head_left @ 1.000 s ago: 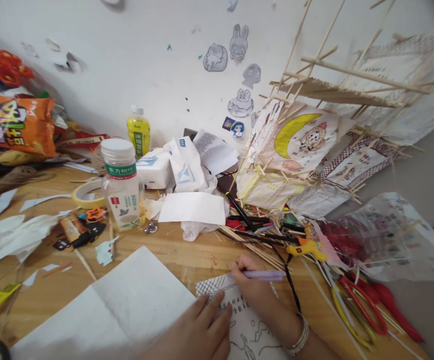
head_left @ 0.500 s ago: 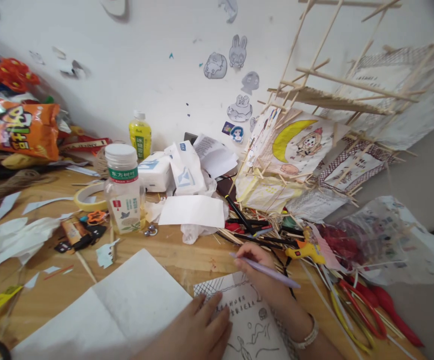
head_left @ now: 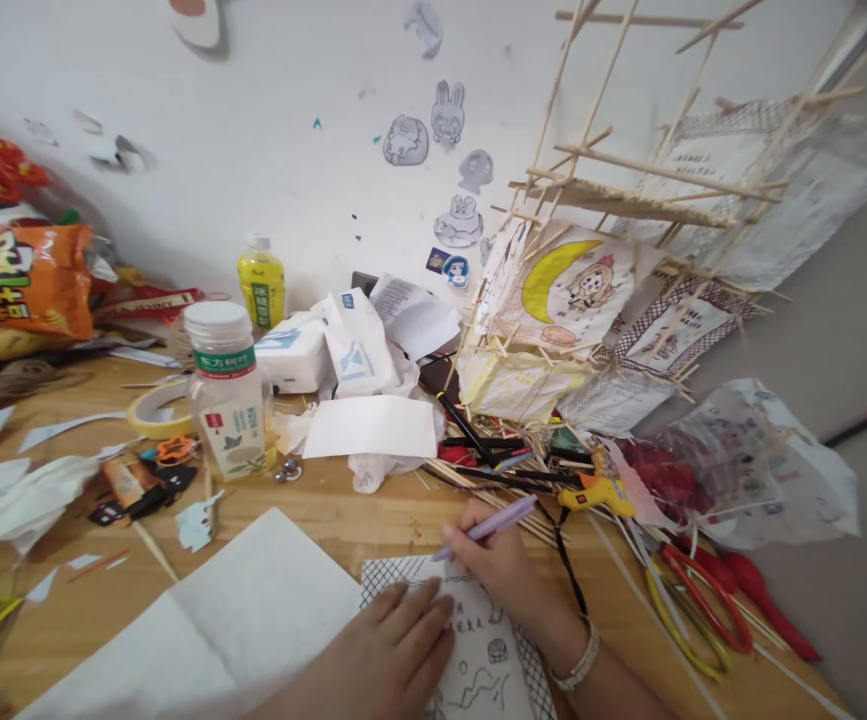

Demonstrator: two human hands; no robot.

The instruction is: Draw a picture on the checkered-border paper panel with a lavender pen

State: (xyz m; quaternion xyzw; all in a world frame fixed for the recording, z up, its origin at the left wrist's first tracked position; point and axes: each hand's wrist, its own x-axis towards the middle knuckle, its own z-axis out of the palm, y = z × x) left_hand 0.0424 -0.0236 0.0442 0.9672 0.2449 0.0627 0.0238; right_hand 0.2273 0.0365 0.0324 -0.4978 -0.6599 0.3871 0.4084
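Note:
My right hand [head_left: 493, 555] grips a light purple pen [head_left: 491, 522], its tip down at the top edge of a sheet of paper. That drawing sheet [head_left: 482, 665] carries black handwriting, line drawings and a crosshatched border along its top left and right side. My left hand [head_left: 403, 640] lies flat across the left part of the sheet, fingers stretched out, covering some of the writing. Left of it, and partly under my left forearm, rests a large creased white sheet [head_left: 253, 590].
Behind stand a clear bottle [head_left: 229, 420], a tape roll [head_left: 155, 408] and tissue packs [head_left: 294, 350]. A wooden stick frame with drawn panels [head_left: 579, 290] rises at the back right. A yellow glue gun [head_left: 598, 494], scissors [head_left: 710, 600] and loose sticks crowd the right. Paper scraps [head_left: 24, 500] lie left.
My right hand has turned the pen from pointing away over the paper to tip-down at its top edge. The whole view has shifted slightly; my left hand stays flat on the sheet.

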